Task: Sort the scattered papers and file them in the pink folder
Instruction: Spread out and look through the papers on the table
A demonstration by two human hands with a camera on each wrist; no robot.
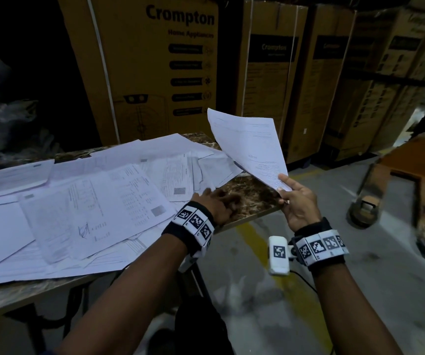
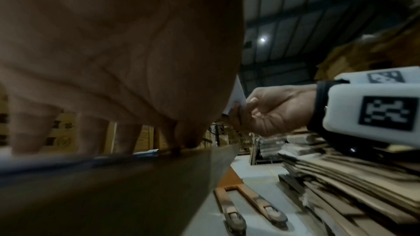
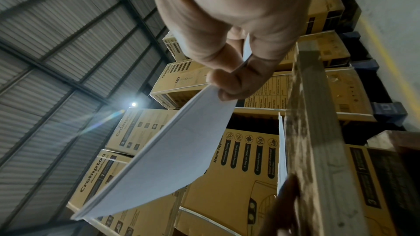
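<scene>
Right hand (image 1: 299,204) pinches limp, light sheets (image 1: 248,144) by a corner; left hand (image 1: 215,204) rests flat beside the scattered papers (image 1: 83,201) on the worktop (image 1: 252,198).

Two hands are in view, the left hand (image 1: 215,204) and the right hand (image 1: 299,204), each wrist wearing one marker band. One tabletop (image 1: 252,193) carries well over a dozen loose papers (image 1: 91,201), too overlapped to count exactly. One thin sheaf (image 1: 248,147) is held aloft. At least four tall cardboard boxes (image 1: 155,73) stand behind, and one pallet jack (image 1: 408,183) sits on the floor.
</scene>
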